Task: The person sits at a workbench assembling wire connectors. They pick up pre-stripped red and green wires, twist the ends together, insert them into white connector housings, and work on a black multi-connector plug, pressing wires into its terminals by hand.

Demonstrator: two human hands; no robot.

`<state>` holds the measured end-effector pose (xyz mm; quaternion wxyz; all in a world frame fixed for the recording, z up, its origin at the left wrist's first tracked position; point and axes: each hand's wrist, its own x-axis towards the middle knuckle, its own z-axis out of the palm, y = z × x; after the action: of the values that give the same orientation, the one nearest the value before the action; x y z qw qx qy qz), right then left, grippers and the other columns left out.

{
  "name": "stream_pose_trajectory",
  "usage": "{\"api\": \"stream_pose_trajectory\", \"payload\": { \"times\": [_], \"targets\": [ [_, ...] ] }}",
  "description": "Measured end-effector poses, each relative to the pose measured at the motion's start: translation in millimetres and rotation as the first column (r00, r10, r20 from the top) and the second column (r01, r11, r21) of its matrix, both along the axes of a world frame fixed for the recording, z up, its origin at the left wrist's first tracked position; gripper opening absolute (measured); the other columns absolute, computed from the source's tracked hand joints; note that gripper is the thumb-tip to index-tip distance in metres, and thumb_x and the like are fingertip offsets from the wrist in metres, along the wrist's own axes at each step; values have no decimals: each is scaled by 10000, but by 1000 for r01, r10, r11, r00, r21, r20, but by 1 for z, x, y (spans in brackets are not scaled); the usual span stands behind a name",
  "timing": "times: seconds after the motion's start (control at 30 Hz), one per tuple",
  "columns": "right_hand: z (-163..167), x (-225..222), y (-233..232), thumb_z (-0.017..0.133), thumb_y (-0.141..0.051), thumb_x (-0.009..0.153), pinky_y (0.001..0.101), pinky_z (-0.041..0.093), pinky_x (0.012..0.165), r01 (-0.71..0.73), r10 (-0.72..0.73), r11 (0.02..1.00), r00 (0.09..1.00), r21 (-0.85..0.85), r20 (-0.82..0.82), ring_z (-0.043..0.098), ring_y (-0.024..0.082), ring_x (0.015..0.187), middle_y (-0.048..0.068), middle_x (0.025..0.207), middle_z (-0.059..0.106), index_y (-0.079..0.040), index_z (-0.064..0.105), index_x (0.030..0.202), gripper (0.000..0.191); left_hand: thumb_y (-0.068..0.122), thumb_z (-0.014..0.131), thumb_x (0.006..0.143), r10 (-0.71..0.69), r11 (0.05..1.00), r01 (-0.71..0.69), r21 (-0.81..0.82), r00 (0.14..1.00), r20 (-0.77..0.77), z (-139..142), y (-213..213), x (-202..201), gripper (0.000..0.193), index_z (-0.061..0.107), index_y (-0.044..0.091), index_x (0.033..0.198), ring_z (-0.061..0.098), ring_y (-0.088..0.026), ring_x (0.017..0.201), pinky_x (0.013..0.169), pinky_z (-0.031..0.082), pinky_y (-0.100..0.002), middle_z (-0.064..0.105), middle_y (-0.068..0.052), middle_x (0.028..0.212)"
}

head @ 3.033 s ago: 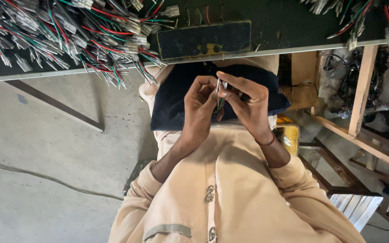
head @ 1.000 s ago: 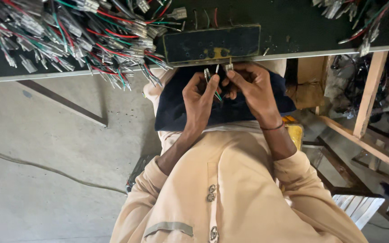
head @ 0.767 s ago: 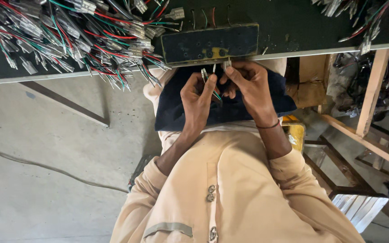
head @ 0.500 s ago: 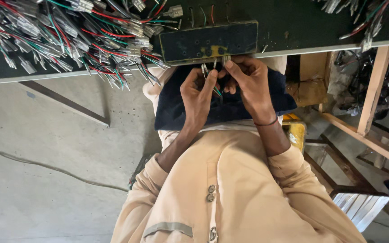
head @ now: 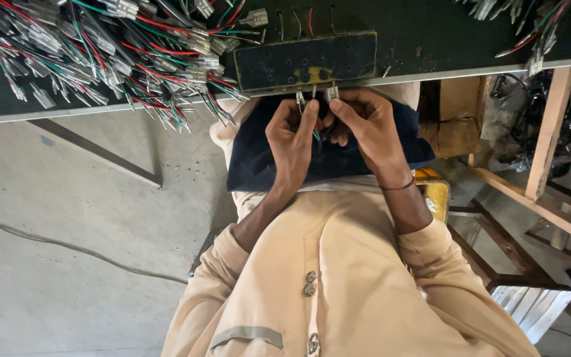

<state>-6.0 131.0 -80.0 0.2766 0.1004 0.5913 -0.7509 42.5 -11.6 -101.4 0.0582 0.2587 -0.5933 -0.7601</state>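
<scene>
My left hand (head: 292, 135) and my right hand (head: 363, 122) are raised together over my lap, just below the edge of the dark green workbench (head: 431, 33). Each hand pinches small metal wire terminals (head: 315, 96) on short thin wires; the wire ends stick up between my fingertips. Straight above them lies a dark rectangular board with holes and yellow marks (head: 306, 61). A dark blue cloth (head: 259, 158) covers my lap beneath the hands.
A large heap of red, green, black and white wires with connectors (head: 100, 53) covers the bench's left part. More wires (head: 530, 26) lie at its right. A wooden frame (head: 550, 132), a yellow container (head: 434, 192) and concrete floor (head: 54, 218) lie below.
Both hands rose from lap level toward the bench edge. The terminals now stand just under the dark board, and my fingers have shifted on the wires.
</scene>
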Motion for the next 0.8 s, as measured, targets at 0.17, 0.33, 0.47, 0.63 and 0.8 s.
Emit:
{"api": "stream_pose_trajectory", "payload": {
  "times": [0.17, 0.33, 0.47, 0.63, 0.8],
  "targets": [
    [-3, 0, 4, 701, -146, 1006, 238, 504, 534, -28, 29, 999, 998, -20, 49, 635, 106, 602, 92, 814, 727, 53, 694, 1101, 220, 151, 696, 1023, -9, 1000, 9, 4, 1000, 1, 1, 0, -1, 179, 636, 13, 926, 540, -24, 649, 565, 417, -203, 653, -1, 740],
    [-5, -1, 5, 674, -149, 1053, 230, 499, 563, -55, 57, 996, 998, -67, 32, 636, 94, 641, 92, 853, 728, 67, 703, 1092, 222, 151, 703, 1022, 16, 999, -15, 29, 999, -51, -2, 6, -8, 190, 641, 4, 919, 562, -38, 650, 568, 438, -218, 653, 2, 748],
    [-5, -7, 2, 660, -157, 1051, 226, 491, 544, -59, 57, 996, 998, -64, -36, 630, 91, 619, 97, 838, 732, 68, 705, 1114, 238, 180, 706, 1002, 8, 999, -5, 39, 998, -68, 0, 3, -10, 191, 668, -2, 960, 565, -33, 639, 559, 449, -217, 652, 14, 739],
    [-2, -7, -3, 675, -159, 1046, 223, 478, 537, -37, 38, 999, 996, 18, -76, 607, 86, 598, 98, 842, 732, 74, 703, 1127, 248, 233, 703, 1029, -50, 997, 53, -63, 997, 55, 3, -4, 1, 252, 672, 17, 902, 426, -7, 646, 538, 334, -214, 541, 69, 719],
    [-5, 1, -1, 684, -157, 1036, 229, 505, 556, -35, 35, 999, 999, -25, -13, 631, 90, 620, 98, 857, 741, 70, 689, 1115, 240, 236, 732, 1030, -80, 991, 84, -102, 996, 46, -1, -9, 7, 300, 635, 21, 845, 383, -7, 671, 541, 293, -218, 499, 80, 724]
  ]
}}
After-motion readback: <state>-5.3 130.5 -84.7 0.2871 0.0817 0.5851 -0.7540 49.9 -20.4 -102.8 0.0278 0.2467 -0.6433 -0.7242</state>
